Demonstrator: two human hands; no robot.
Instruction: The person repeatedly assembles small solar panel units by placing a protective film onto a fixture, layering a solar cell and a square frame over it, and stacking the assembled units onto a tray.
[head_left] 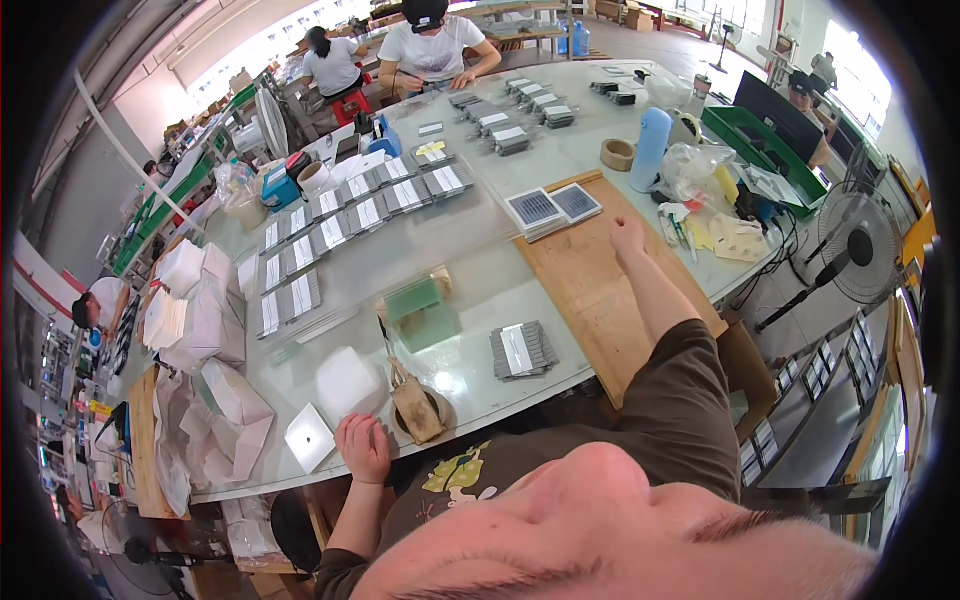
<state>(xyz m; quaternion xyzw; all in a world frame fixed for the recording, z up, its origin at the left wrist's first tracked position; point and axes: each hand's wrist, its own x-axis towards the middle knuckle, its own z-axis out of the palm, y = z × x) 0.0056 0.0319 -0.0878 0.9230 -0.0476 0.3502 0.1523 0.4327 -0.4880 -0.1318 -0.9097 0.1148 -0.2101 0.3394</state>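
My right hand (628, 238) is closed in a fist over the far right part of a wooden board (588, 300); anything inside it is hidden. Just left of it, two stacks of small dark-faced panels with white borders, the left stack (534, 210) and the right stack (577, 203), sit at the board's far end. My left hand (363, 447) is at the table's near edge, fingers loosely bent and apart, with nothing visible in it. Beside it are a white square sheet (310, 438) and a worn wooden block (416, 412). A banded bundle of grey plates (521, 350) lies between my hands.
Rows of banded grey bundles (333, 232) cover the table's left middle. Green glass plates (422, 312) lie near the centre. A blue bottle (650, 150), tape roll (617, 154) and green tray (765, 160) stand far right. Across the table, a person (432, 50) works; a fan (858, 250) stands right.
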